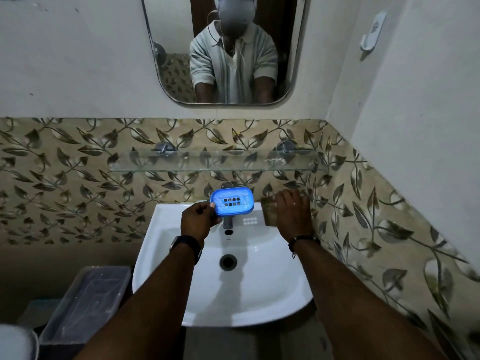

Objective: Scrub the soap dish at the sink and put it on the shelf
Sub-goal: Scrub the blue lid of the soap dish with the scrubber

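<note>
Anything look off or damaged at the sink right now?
Nothing broken or spilled. The blue soap dish is coated in a whitish film, held tilted over the tap by the left hand. The right hand rests on a brownish pad on the sink rim. The glass shelf looks level.

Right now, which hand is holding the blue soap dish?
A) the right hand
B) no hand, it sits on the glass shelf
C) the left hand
C: the left hand pinches the blue soap dish by its edge above the sink, while the right hand holds a brownish scrub pad.
</note>
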`<state>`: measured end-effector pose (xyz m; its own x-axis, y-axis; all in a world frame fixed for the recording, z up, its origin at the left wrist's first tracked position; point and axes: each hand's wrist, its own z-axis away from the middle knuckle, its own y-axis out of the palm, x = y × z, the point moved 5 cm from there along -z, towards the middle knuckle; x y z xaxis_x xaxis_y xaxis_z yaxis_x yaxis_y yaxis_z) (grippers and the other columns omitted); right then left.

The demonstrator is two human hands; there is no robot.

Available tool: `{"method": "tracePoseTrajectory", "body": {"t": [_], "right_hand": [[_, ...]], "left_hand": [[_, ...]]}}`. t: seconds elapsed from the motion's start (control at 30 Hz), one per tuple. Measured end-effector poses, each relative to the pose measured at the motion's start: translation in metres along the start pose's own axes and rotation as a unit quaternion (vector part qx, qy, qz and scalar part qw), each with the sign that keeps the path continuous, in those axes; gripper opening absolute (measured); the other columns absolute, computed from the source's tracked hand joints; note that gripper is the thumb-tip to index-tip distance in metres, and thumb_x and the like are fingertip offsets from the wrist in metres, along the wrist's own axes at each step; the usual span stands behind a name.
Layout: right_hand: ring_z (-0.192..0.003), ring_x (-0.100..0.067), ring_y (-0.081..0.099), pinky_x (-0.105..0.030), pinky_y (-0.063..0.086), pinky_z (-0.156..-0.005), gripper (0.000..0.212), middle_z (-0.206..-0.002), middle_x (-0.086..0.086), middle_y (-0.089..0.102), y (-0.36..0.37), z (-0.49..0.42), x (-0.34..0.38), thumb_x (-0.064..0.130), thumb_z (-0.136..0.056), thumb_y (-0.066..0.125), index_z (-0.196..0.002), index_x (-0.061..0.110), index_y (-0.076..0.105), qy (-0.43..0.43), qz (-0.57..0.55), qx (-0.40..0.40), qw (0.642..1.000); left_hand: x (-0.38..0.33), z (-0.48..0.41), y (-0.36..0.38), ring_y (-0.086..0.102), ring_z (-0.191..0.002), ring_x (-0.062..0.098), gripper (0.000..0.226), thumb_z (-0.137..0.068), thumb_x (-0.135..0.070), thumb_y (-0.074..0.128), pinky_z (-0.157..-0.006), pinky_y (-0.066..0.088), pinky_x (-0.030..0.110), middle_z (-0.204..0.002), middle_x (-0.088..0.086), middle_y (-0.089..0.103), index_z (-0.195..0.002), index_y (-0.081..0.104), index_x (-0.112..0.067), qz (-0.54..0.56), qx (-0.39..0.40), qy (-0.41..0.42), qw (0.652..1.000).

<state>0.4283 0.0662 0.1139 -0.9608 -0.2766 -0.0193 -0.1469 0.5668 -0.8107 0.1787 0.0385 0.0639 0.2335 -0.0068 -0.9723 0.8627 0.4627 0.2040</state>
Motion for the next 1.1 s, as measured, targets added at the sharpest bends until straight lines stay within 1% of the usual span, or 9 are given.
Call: {"method": "tracePoseTrajectory", "body": {"t": [0.07,0.23,0.37,0.47,0.57,0.8,0.93,1.03,1.1], "right_hand": [[-0.098,-0.034,0.06,-0.045,0.046,-0.084,0.038,-0.101,-0.011,0.066,0.016,-0.005,-0.006,0.015,-0.084,0.032,-0.097,0.01,0.067,0.025,0.006,0.05,0.998],[-0.108,-0.036,0.054,-0.046,0.041,-0.09,0.033,-0.109,-0.012,0.066,0.072,-0.007,-0.012,0.003,-0.077,0.049,-0.104,0.008,0.068,0.066,0.041,0.166,0.983],[-0.138,-0.031,0.034,-0.046,0.024,-0.109,0.035,-0.13,-0.005,0.059,0.116,0.002,-0.017,0.009,-0.084,0.053,-0.117,0.017,0.064,0.113,0.037,0.261,0.958],[-0.142,-0.031,0.031,-0.048,0.022,-0.114,0.043,-0.14,-0.005,0.052,0.137,0.009,-0.019,0.023,-0.087,0.062,-0.13,0.02,0.057,0.159,0.017,0.296,0.942],[-0.137,-0.031,0.038,-0.045,0.03,-0.111,0.041,-0.136,-0.006,0.055,0.146,0.014,-0.018,0.032,-0.086,0.066,-0.124,0.019,0.061,0.18,0.014,0.293,0.939],[-0.131,-0.031,0.04,-0.045,0.029,-0.103,0.026,-0.12,-0.004,0.062,0.155,0.014,-0.018,0.011,-0.082,0.061,-0.107,0.016,0.066,0.193,0.028,0.267,0.944],[-0.128,-0.031,0.044,-0.043,0.031,-0.105,0.02,-0.116,-0.005,0.065,0.156,0.011,-0.03,0.018,-0.084,0.061,-0.102,0.017,0.069,0.206,0.007,0.243,0.948],[-0.115,-0.038,0.052,-0.043,0.041,-0.097,0.021,-0.113,-0.014,0.067,0.141,0.01,-0.048,0.026,-0.087,0.063,-0.099,0.011,0.072,0.297,-0.076,0.196,0.932],[-0.105,-0.04,0.059,-0.042,0.049,-0.09,0.016,-0.108,-0.016,0.069,0.123,0.009,-0.057,0.022,-0.085,0.067,-0.094,0.012,0.074,0.36,-0.206,0.119,0.902]], "left_hand": [[0.002,-0.004,0.0,0.07,-0.064,0.021,0.014,-0.094,-0.009,0.066,-0.062,0.06,0.025,-0.081,0.017,0.071,-0.1,0.068,0.004,-0.001,0.005,-0.001,1.0],[0.014,-0.008,-0.008,0.072,-0.069,0.023,0.014,-0.095,-0.01,0.066,-0.066,0.061,0.027,-0.08,0.012,0.074,-0.1,0.07,0.002,0.003,0.024,-0.005,1.0],[0.023,-0.013,-0.02,0.072,-0.072,0.024,0.017,-0.095,-0.008,0.064,-0.069,0.062,0.03,-0.088,0.018,0.072,-0.105,0.068,0.006,0.012,0.016,-0.015,1.0],[0.028,-0.018,-0.028,0.071,-0.079,0.027,0.02,-0.096,-0.008,0.064,-0.072,0.063,0.031,-0.094,0.022,0.072,-0.109,0.068,0.006,0.003,0.013,-0.021,1.0],[0.031,-0.018,-0.032,0.071,-0.083,0.028,0.022,-0.096,-0.008,0.064,-0.074,0.063,0.032,-0.097,0.024,0.071,-0.112,0.067,0.006,-0.002,0.018,-0.029,0.999],[0.035,-0.022,-0.037,0.071,-0.081,0.028,0.022,-0.095,-0.008,0.064,-0.071,0.061,0.029,-0.095,0.024,0.071,-0.112,0.066,0.005,0.01,0.025,-0.04,0.999],[0.033,-0.022,-0.031,0.072,-0.081,0.028,0.019,-0.094,-0.009,0.066,-0.07,0.061,0.029,-0.093,0.021,0.073,-0.109,0.069,0.002,0.009,0.039,-0.034,0.999],[0.031,-0.021,-0.024,0.073,-0.079,0.025,0.016,-0.094,-0.009,0.066,-0.07,0.06,0.029,-0.088,0.015,0.075,-0.107,0.07,0.001,0.012,0.051,-0.033,0.998],[0.029,-0.018,-0.018,0.074,-0.079,0.026,0.014,-0.094,-0.011,0.067,-0.069,0.06,0.028,-0.086,0.013,0.077,-0.104,0.071,-0.001,0.007,0.056,-0.032,0.998]]}}
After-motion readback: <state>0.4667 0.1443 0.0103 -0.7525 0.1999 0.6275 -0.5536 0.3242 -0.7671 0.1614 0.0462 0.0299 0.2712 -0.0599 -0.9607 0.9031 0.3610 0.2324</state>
